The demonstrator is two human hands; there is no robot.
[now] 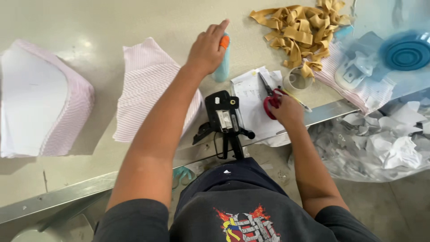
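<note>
Red-handled scissors (270,96), blades apparently up-left.

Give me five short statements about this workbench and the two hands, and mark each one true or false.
1. The right hand rests on red-handled scissors. True.
2. The left hand holds the black tagging gun. False: it reaches the teal bottle; the gun lies untouched.
3. An orange cover sits on a left fingertip. True.
4. The tan strips lie folded in a neat stack. False: they form a loose tangle.
5. The striped pink cloth lies left of the gun. True.
</note>
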